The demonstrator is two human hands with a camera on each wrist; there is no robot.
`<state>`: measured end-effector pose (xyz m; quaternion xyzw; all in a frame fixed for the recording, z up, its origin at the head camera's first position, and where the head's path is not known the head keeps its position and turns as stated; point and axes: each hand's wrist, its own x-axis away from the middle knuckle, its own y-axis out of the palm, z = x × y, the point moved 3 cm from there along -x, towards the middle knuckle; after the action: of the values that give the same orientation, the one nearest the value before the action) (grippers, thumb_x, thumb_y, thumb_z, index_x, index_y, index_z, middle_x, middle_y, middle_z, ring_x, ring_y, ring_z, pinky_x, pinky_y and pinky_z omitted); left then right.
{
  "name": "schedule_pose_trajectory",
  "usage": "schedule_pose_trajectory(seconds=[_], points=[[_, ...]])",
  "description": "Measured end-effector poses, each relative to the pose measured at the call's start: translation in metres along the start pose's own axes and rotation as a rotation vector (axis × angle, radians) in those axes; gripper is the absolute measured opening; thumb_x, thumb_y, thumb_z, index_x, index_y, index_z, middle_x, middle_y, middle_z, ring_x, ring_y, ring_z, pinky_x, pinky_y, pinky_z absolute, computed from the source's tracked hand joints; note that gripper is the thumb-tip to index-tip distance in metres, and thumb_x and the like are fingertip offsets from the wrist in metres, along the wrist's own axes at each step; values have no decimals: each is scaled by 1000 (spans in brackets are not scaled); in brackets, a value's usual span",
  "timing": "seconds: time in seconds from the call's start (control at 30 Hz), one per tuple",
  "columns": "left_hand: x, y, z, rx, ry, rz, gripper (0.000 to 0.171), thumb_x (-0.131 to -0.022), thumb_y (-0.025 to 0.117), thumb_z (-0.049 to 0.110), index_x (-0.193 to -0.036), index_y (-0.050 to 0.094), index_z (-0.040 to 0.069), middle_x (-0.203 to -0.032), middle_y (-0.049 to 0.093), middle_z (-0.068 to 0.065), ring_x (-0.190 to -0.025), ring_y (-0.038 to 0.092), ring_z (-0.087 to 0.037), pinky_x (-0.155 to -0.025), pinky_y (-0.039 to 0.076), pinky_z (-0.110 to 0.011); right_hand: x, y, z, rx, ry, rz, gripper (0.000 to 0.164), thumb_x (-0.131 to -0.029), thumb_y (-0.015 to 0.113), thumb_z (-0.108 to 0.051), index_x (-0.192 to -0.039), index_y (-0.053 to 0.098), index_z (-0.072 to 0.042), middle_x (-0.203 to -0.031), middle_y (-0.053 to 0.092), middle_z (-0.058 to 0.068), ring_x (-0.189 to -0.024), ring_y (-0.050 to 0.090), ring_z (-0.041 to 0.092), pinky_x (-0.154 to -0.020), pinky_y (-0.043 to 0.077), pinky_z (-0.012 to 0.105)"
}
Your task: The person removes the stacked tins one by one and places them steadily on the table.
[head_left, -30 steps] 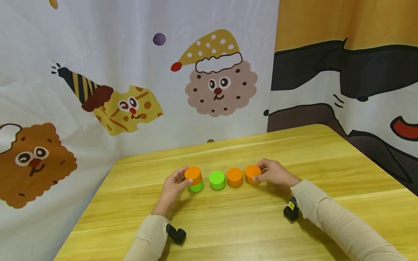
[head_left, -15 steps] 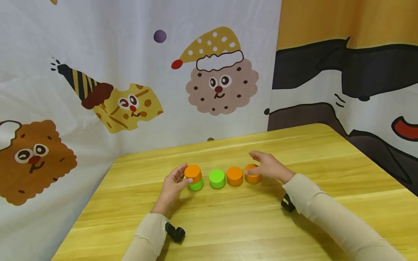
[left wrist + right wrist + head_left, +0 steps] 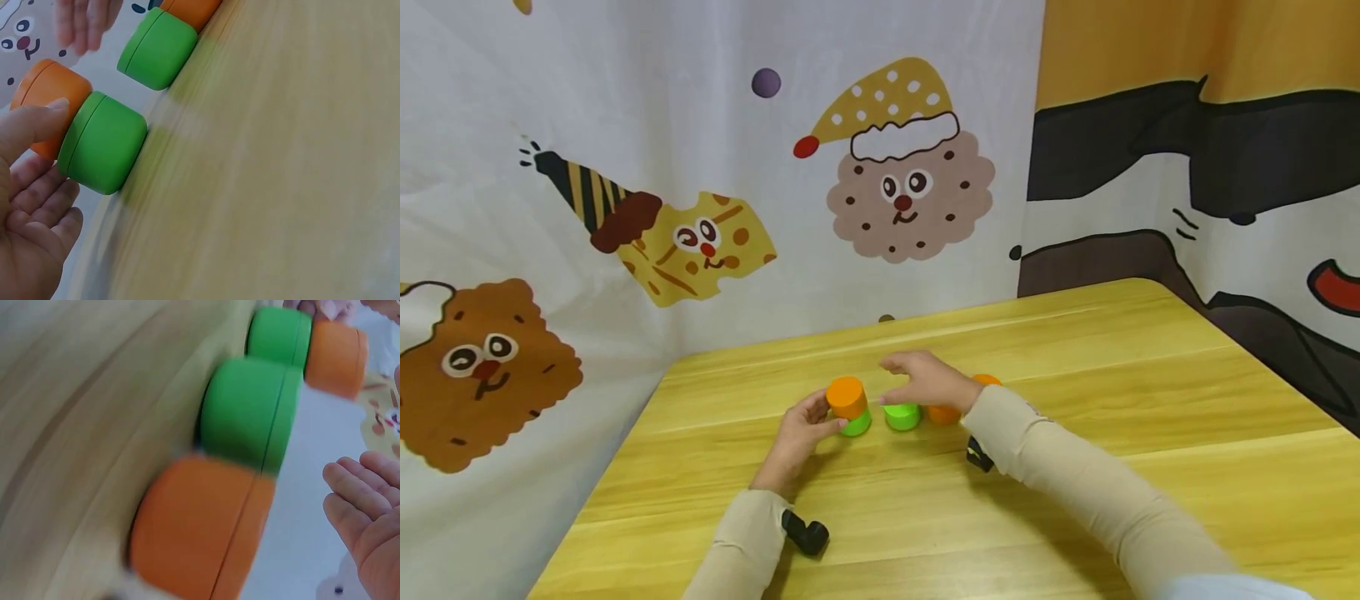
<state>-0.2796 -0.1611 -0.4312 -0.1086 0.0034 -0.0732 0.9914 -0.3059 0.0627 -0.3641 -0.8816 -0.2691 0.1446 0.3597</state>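
Observation:
On the wooden table, an orange round lidded jar (image 3: 846, 398) stands stacked on a green one (image 3: 855, 423). My left hand (image 3: 801, 433) holds the orange upper jar, its thumb (image 3: 50, 115) against the side in the left wrist view. Several of its fingers curl below, near the green jar (image 3: 106, 144). My right hand (image 3: 928, 382) is over a second green jar (image 3: 902, 418), fingers extended and apart from it. In the right wrist view that hand (image 3: 369, 512) shows beside the jars, holding nothing.
Two more orange jars, one (image 3: 943, 414) beside the second green jar and another (image 3: 987, 380) farther right, are partly covered by my right hand and sleeve. The wooden table (image 3: 880, 517) ends at a patterned curtain (image 3: 700, 125) behind.
My right hand has let go of the rightmost orange jar and moved left to above the second green jar. The left hand has stayed at the stack.

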Motion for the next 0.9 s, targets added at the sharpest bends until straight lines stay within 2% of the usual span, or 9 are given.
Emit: schedule_pose_trajectory(seconds=[0.2,0.37,0.63,0.9], points=[[-1,3,-3,-15,-17,5,60,-79,73,8,-134,49,7,-136,49,-13,-129,41,-29,-108,30,-45,-15,21,-12,13,-27,-35,67,-85,67,-37,-136,44,-1,-137,47,14,-123,48,28,-101,41,41],[-2,4,-4,-8,-4,-11,58,-79,72,5,-133,50,8,-133,52,-12,-126,44,-28,-108,32,-45,-24,31,-16,34,-25,-28,69,-84,66,-39,-138,42,-4,-138,46,12,-124,47,26,-100,41,40],[-1,6,-3,3,10,-26,51,-79,71,1,-127,56,9,-123,60,-10,-114,55,-24,-94,47,-38,-30,40,-21,-7,-34,-22,57,-83,69,-33,-129,51,-5,-120,60,6,-106,57,17,-90,47,32],[-2,7,-2,21,1,-11,52,-79,70,1,-128,55,7,-123,60,-11,-113,56,-25,-91,49,-36,-30,43,-18,-28,-27,-4,55,-84,68,-32,-129,51,-5,-116,61,5,-100,58,13,-83,48,27]])
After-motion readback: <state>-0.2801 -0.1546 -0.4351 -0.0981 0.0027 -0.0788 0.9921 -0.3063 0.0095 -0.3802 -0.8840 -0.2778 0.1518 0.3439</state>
